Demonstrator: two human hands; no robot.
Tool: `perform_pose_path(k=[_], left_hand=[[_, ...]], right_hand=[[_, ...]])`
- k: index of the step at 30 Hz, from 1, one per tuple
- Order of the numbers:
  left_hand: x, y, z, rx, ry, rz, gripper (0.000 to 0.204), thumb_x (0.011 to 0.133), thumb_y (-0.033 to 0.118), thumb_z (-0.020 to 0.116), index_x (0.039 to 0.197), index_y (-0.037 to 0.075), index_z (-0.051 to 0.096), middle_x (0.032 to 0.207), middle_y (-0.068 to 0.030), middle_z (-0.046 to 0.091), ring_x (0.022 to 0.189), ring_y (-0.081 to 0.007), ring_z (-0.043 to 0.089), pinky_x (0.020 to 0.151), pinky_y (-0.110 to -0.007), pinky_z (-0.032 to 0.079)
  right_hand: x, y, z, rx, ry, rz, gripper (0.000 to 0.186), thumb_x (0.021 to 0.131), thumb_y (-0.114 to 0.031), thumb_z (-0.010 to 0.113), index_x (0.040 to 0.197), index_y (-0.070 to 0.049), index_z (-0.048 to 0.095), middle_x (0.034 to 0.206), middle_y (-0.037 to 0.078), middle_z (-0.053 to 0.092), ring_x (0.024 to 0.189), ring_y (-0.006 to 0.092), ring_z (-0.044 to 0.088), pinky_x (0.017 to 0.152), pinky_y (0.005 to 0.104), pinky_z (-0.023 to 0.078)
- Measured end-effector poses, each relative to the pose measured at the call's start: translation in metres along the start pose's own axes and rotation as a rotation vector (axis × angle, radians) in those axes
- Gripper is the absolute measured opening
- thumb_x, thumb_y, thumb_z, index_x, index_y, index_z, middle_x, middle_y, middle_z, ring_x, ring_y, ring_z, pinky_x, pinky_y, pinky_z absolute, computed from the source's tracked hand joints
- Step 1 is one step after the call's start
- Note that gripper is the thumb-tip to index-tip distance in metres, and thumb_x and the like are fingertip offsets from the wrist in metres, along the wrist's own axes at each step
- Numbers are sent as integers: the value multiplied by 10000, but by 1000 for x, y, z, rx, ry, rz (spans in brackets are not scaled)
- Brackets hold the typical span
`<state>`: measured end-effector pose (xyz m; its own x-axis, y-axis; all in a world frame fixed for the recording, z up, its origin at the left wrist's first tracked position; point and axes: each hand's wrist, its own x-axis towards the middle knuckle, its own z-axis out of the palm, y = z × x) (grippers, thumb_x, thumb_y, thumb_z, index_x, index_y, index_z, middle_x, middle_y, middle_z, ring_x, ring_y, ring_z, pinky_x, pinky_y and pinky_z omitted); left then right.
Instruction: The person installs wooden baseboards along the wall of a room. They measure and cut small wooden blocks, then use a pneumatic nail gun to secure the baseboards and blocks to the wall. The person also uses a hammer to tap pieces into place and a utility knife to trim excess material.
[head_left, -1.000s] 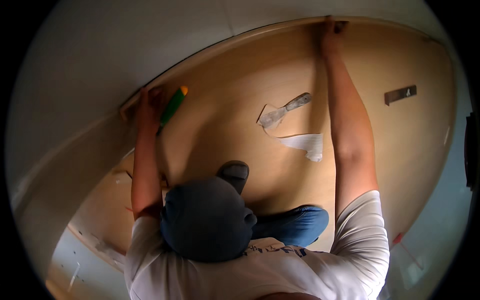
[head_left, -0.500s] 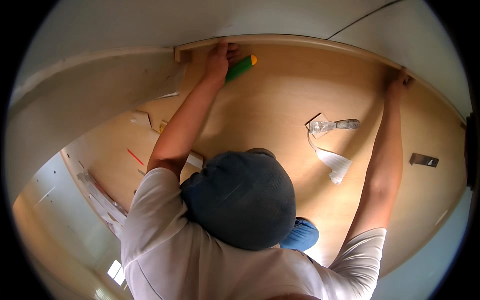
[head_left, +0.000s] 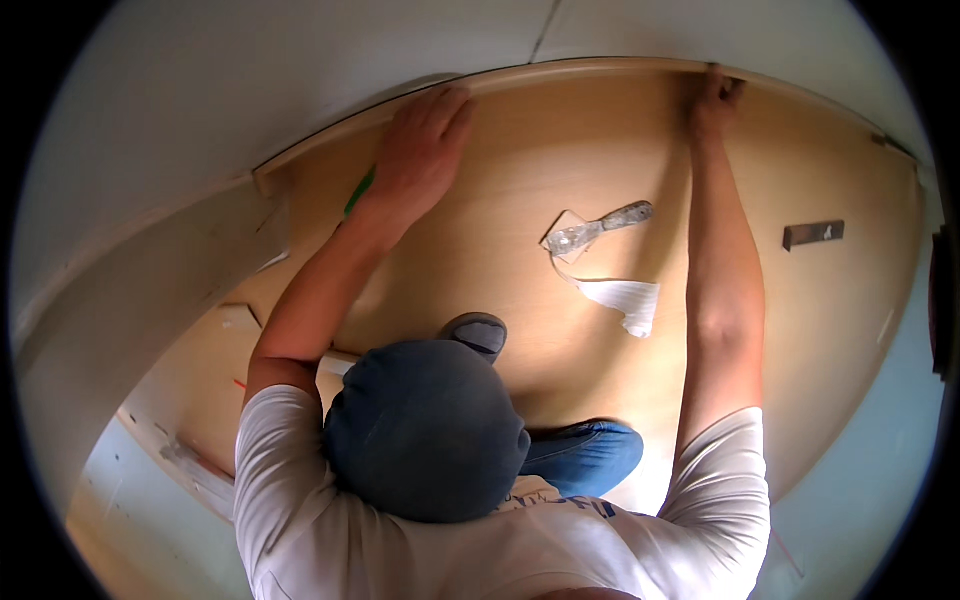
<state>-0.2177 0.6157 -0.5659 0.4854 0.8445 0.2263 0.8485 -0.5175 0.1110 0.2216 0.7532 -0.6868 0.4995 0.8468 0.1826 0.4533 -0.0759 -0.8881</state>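
A pale wooden edge strip (head_left: pixel 560 68) runs along the far side of the wood-coloured board. My left hand (head_left: pixel 425 150) lies over the strip's left part, fingers stretched out and fingertips at its edge. Partly hidden beneath that hand and wrist is a green tool (head_left: pixel 358 190); only a bit of it shows. Farther right, my right hand (head_left: pixel 713 108) has its fingers bent and closed on the same strip. Between my arms a scraper (head_left: pixel 605 228) rests on a small tile-like piece (head_left: pixel 566 225). Beside them lies a crumpled white strip (head_left: pixel 625 298).
A dark metal bracket (head_left: pixel 815 235) lies on the board right of my right arm. Pale walls (head_left: pixel 330 60) border the far side. My shoe (head_left: pixel 478 335) and jeans knee (head_left: pixel 590 455) are on the board. Off-cuts (head_left: pixel 238 318) lie at the left.
The view has shifted, so the board's things appear farther left. My left hand has slid right along the strip and now covers most of the green tool. My right hand stays at the strip.
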Motion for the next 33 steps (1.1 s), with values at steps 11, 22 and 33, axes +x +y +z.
perform_pose_path(k=[11, 22, 33], left_hand=[[27, 12, 74, 75, 154, 179, 524, 907, 48, 599, 1429, 84, 586, 1551, -53, 466, 1377, -273, 467, 1119, -440, 448], [32, 23, 73, 187, -87, 85, 571, 976, 284, 565, 1517, 117, 497, 1595, -112, 424, 1466, -345, 379, 1204, -542, 317], [36, 16, 94, 452, 103, 342, 576, 988, 483, 575, 1439, 125, 558, 1525, -228, 454, 1363, -393, 468, 1079, -567, 432]], right_hand=[[-15, -44, 5, -28, 29, 193, 917, 971, -552, 651, 1594, 21, 299, 1432, 253, 578, 1321, 332, 561, 1108, 389, 436], [-165, -45, -123, -269, -142, 52, 672, 939, -313, 690, 1499, -13, 470, 1621, 274, 328, 1508, 424, 314, 1229, 450, 319], [-745, 10, -622, -1032, 543, 1374, 696, 874, -217, 676, 1485, 29, 450, 1495, 329, 467, 1430, 425, 422, 1205, 460, 364]])
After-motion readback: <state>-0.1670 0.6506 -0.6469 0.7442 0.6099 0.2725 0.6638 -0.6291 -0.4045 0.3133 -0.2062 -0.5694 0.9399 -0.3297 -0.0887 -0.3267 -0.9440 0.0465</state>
